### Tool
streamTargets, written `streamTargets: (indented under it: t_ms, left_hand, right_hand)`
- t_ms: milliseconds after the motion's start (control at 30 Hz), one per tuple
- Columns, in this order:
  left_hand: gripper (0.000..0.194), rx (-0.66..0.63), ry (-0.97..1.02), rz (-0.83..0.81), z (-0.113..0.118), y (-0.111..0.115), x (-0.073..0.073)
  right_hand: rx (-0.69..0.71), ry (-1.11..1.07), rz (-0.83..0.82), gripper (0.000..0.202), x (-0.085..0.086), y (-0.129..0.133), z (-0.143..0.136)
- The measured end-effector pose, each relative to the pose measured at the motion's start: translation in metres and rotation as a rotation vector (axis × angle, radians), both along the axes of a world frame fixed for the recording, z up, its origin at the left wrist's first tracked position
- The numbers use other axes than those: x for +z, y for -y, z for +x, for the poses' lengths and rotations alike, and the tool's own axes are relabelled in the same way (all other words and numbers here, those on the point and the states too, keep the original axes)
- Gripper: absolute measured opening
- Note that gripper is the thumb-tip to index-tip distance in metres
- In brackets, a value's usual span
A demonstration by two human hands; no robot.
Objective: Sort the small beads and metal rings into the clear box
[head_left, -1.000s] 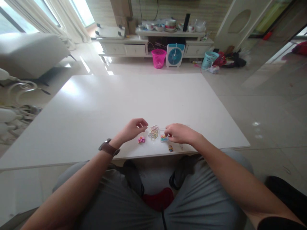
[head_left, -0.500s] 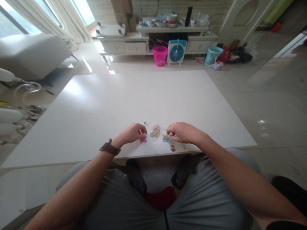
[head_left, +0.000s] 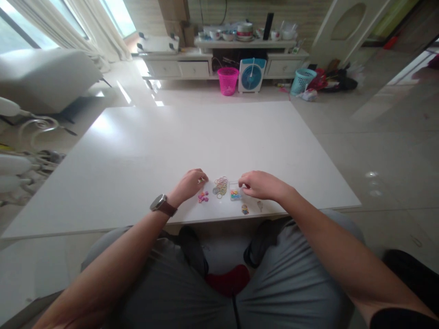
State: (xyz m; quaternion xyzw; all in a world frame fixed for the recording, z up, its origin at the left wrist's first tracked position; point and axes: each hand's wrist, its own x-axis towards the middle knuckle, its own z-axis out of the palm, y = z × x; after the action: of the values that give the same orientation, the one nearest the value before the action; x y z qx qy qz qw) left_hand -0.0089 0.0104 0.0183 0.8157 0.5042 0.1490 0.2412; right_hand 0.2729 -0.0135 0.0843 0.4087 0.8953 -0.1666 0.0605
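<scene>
My left hand (head_left: 192,183), with a watch on the wrist, is closed in a pinch just above the tabletop; what it holds is too small to name. Pink and purple small pieces (head_left: 203,197) lie below it. To its right is a loose pile of coloured bands (head_left: 220,186). My right hand (head_left: 254,183) has its fingers bent together at the right edge of a small clear box (head_left: 235,197) that holds several colourful pieces. Whether anything is between those fingers cannot be seen. A yellow and blue cartoon figure (head_left: 244,209) and a small pale item (head_left: 259,206) lie near the table's front edge.
The white table (head_left: 206,137) stretches out beyond my hands. Past it on the floor stand a pink basket (head_left: 228,81), a blue and white fan (head_left: 251,75) and a light blue basket (head_left: 303,81), before a low cabinet (head_left: 195,68) with dishes on top.
My left hand has moved up and away from the pink pieces, which now show fully. The green piece no longer shows on the table. My right hand remains by the clear box.
</scene>
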Motion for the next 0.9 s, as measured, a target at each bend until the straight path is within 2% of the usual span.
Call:
streamTargets:
  t_ms: [100, 167, 267, 333, 433, 567, 800, 900]
  left_hand:
    - [0.016, 0.057, 0.094, -0.093, 0.005, 0.002, 0.007]
    - [0.013, 0.099, 0.277, -0.215, 0.011, 0.006, 0.013]
    - [0.024, 0.086, 0.589, -0.426, 0.024, 0.016, 0.021]
    - [0.031, 0.063, 0.677, -0.558, 0.030, 0.024, 0.024]
    - [0.038, 0.062, 0.718, -0.650, 0.036, 0.033, 0.025]
    - [0.042, 0.076, 0.720, -0.654, 0.039, 0.038, 0.028]
    - [0.043, 0.178, 0.646, -0.653, 0.038, 0.036, 0.038]
    - [0.040, 0.206, 0.646, -0.649, 0.037, 0.035, 0.036]
  right_hand:
    - [-0.013, -0.040, 0.038, 0.019, 0.001, -0.001, 0.001]
    - [-0.031, -0.107, 0.095, 0.017, 0.000, 0.000, -0.001]
    - [-0.022, -0.294, 0.161, 0.016, -0.004, 0.002, -0.010]
    - [0.029, -0.426, 0.154, 0.016, -0.008, 0.004, -0.018]
    - [0.089, -0.523, 0.125, 0.012, -0.015, 0.008, -0.030]
    - [0.099, -0.512, 0.097, 0.010, -0.020, 0.008, -0.035]
    - [-0.030, -0.361, -0.028, 0.016, -0.017, -0.006, -0.015]
    - [-0.001, -0.261, -0.068, 0.012, -0.015, -0.007, -0.009]
